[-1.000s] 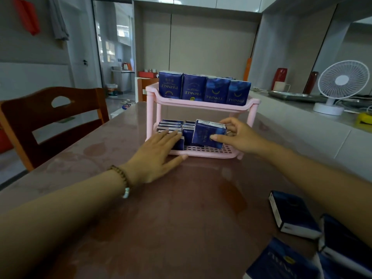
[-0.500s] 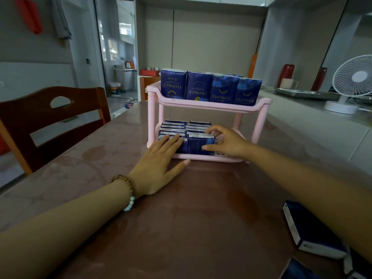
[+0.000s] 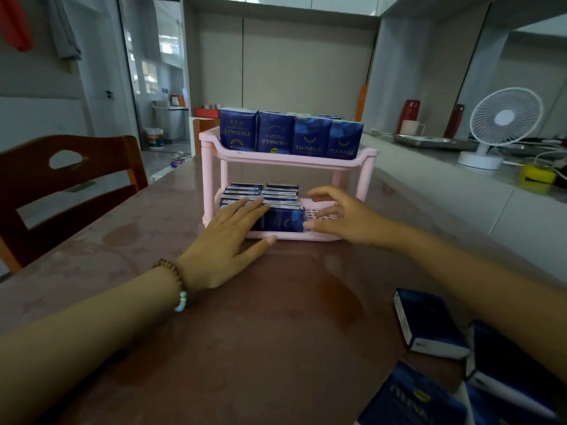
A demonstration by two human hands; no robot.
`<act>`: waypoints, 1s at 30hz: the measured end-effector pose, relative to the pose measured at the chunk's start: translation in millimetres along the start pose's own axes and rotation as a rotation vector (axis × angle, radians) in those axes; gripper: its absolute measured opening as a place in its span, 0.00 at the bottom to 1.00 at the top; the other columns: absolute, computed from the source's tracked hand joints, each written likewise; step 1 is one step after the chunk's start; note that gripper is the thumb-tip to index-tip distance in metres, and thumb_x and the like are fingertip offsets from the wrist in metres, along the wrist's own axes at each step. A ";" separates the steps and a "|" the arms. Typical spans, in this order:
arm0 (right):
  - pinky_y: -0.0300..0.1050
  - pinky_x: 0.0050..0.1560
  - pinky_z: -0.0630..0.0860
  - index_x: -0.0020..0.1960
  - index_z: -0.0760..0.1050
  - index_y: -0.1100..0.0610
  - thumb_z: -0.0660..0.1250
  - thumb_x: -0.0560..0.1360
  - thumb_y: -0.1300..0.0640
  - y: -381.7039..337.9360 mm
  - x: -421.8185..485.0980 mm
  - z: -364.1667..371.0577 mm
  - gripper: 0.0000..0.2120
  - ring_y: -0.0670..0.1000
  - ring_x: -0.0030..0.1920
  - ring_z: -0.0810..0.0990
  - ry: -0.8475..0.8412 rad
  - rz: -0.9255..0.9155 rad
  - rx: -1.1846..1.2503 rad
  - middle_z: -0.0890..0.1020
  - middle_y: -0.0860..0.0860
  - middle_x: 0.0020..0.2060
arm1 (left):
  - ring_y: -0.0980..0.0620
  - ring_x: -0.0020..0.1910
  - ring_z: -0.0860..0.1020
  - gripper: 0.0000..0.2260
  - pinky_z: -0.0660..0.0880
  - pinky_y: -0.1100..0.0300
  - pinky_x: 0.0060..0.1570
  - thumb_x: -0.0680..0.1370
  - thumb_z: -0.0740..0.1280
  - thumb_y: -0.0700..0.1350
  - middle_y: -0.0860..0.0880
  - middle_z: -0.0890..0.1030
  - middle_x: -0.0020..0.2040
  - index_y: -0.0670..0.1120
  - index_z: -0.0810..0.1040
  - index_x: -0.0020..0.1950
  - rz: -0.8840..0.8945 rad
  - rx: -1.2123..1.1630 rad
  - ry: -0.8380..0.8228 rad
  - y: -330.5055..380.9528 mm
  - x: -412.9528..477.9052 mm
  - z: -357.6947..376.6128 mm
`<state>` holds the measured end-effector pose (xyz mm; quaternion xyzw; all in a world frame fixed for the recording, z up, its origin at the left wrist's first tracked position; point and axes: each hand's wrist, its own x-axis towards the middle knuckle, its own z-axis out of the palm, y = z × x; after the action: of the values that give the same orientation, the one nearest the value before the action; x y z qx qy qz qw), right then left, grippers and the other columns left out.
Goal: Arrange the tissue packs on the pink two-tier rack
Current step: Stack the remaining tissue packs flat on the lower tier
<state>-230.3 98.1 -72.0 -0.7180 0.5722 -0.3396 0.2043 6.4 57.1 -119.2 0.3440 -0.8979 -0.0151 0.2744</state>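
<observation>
TWINKLE tissue packs (image 3: 311, 136) on pink rack (image 3: 211, 179), left hand (image 3: 225, 240) grip flat on lower packs (image 3: 283, 220), right hand (image 3: 346, 219) grip spread, empty

Dim, bluish indoor light; daylight glows through the doorway (image 3: 153, 72) at left. Edges bend and blur.

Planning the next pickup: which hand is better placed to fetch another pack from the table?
Right, probably. The right hand is open and empty, and the loose packs lie on its side. The left hand rests flat on the lower-tier packs.
</observation>
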 end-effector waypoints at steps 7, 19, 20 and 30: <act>0.24 0.54 0.71 0.58 0.70 0.42 0.64 0.67 0.45 -15.0 -121.6 -43.3 0.20 0.30 0.57 0.72 -0.018 0.074 0.067 0.74 0.37 0.58 | 0.67 0.73 0.53 0.35 0.52 0.61 0.74 0.66 0.59 0.70 0.63 0.55 0.75 0.66 0.55 0.72 0.092 -0.435 -0.280 92.1 -13.1 -17.1; 0.49 0.74 0.53 0.66 0.61 0.29 0.56 0.66 0.29 23.6 -257.1 -104.5 0.28 0.41 0.74 0.53 0.077 0.321 -0.330 0.57 0.39 0.73 | 0.52 0.75 0.34 0.43 0.43 0.38 0.73 0.68 0.66 0.67 0.64 0.37 0.75 0.70 0.39 0.71 0.322 -0.174 -0.714 209.8 -25.5 0.7; 0.51 0.75 0.53 0.64 0.60 0.26 0.54 0.65 0.25 29.3 -265.0 -107.3 0.28 0.43 0.75 0.52 0.074 0.363 -0.348 0.56 0.40 0.74 | 0.50 0.75 0.33 0.42 0.42 0.37 0.72 0.68 0.66 0.68 0.64 0.36 0.75 0.71 0.39 0.71 0.338 -0.133 -0.714 214.0 -24.2 4.4; 0.57 0.75 0.49 0.56 0.52 0.15 0.49 0.53 0.15 24.0 -277.2 -77.2 0.31 0.46 0.76 0.42 -0.064 0.446 -0.325 0.47 0.35 0.75 | 0.53 0.75 0.35 0.38 0.50 0.39 0.73 0.68 0.64 0.69 0.67 0.40 0.75 0.69 0.47 0.73 0.219 -0.195 -0.763 194.2 -16.7 21.3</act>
<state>-334.1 365.5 -105.8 -0.6080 0.7564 -0.1669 0.1742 -112.4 212.3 -103.4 0.1882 -0.9609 -0.1974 -0.0471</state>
